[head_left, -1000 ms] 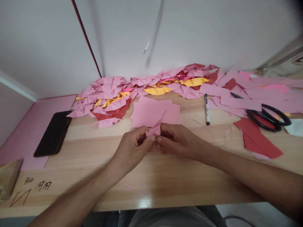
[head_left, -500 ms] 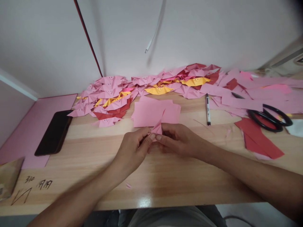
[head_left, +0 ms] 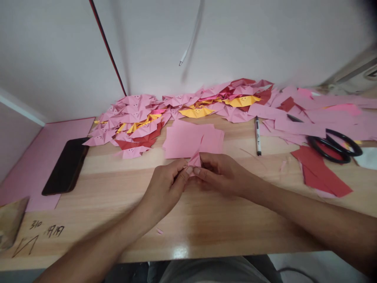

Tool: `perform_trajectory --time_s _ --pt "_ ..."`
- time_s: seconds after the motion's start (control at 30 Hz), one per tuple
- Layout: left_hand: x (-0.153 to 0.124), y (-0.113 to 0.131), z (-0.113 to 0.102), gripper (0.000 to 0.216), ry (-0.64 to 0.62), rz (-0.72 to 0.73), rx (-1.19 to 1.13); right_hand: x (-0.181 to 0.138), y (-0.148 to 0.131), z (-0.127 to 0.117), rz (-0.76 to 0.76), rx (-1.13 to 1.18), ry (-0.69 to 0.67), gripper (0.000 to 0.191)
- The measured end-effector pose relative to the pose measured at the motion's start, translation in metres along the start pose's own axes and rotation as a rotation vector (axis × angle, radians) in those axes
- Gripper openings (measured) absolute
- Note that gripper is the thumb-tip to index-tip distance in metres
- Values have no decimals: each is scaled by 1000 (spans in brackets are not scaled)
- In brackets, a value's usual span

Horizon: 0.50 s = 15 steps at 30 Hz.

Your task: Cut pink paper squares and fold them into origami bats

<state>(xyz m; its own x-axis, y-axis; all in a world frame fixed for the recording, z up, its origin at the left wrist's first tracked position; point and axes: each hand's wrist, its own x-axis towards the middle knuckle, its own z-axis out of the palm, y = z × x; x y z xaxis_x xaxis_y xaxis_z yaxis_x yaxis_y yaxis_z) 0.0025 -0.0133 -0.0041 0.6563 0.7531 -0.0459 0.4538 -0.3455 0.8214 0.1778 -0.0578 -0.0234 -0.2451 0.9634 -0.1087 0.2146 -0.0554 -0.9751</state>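
Note:
A small folded piece of pink paper (head_left: 194,160) is pinched between my two hands, its pointed tip standing up. My left hand (head_left: 171,177) grips its left side between thumb and fingers. On the other side, my right hand (head_left: 219,173) is closed on the same paper, the two thumbs almost meeting. The fingers partly hide the lower folds. Just beyond the hands lies a stack of pink paper sheets (head_left: 188,137). Behind it runs a heap of folded paper pieces (head_left: 135,106), pink, yellow and red, several with small dots drawn on them.
A black phone (head_left: 66,167) lies on pink card (head_left: 17,173) at the left. To the right are a marker pen (head_left: 258,137), black-handled scissors (head_left: 330,151), red paper (head_left: 326,173) and pink paper scraps (head_left: 330,120). A white cable (head_left: 188,43) hangs by the wall.
The hands and the folded pink paper look almost the same, both still pinching it. The whole view has shifted very slightly; nothing has been put down or picked up.

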Motion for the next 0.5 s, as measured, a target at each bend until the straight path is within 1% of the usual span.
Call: perform_trajectory --time_s 0.1,0.3,0.4,0.5 --pt "0 1 -1 33 -25 10 -9 0 0 -1 -3 -29 18 17" --pt "1 0 -5 38 -120 -58 -71 1 3 -2 -8 -1 -11 12" --pt "0 1 -4 33 -129 -44 -18 2 5 -1 -16 -3 10 12" --pt "-1 3 -3 31 -127 -40 60 2 8 -1 -32 -55 21 12"
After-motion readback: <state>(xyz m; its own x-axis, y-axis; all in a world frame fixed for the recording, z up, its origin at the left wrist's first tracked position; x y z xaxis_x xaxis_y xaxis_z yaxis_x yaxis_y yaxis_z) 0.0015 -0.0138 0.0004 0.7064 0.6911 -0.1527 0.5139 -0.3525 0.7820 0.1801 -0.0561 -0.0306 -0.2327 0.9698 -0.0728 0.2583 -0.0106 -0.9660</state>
